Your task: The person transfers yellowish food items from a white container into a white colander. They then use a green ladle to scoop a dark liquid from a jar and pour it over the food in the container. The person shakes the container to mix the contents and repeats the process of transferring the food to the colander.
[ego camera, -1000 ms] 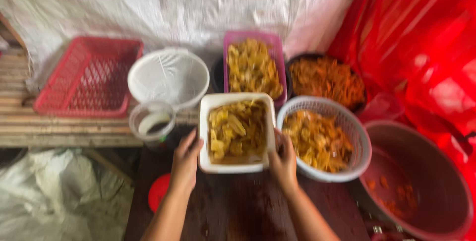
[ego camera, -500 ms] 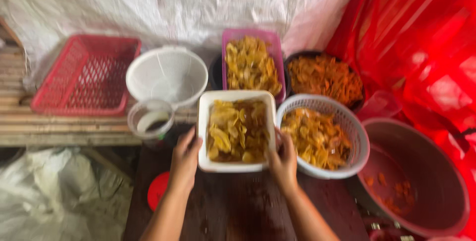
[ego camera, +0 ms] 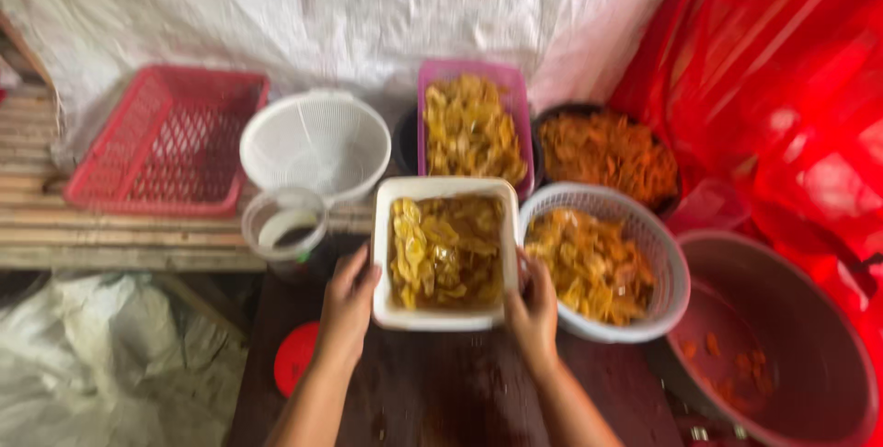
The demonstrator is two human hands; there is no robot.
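**White tray of yellow chips held at both sides**

White tray (ego camera: 445,254) sits between the two hands, full of yellow chips (ego camera: 446,249). The left hand (ego camera: 347,307) clasps its left edge, thumb up on the rim and fingers wrapped under; the right hand (ego camera: 533,307) grips the right edge the same way. Compared with a second ago, the tray lies in almost the same spot and both hands hold it as before, so little has changed; it looks held steady over the dark table (ego camera: 441,392) rather than carried anywhere.

Just right of the right hand stands a white basket (ego camera: 671,272) of orange-yellow chips, touching or nearly touching the tray. Beyond the hands lie a pink tray (ego camera: 515,88) of chips and a dark bowl (ego camera: 644,134) of orange ones. Past the left hand are a clear cup (ego camera: 283,226), a white strainer (ego camera: 315,139) and a red basket (ego camera: 170,139). A red lid (ego camera: 294,360) shows beside the left forearm.

Everything is blurred. Fingers under the tray are hidden, so whether it rests on the table I cannot tell. The big basin (ego camera: 782,346) at far right is cut off.
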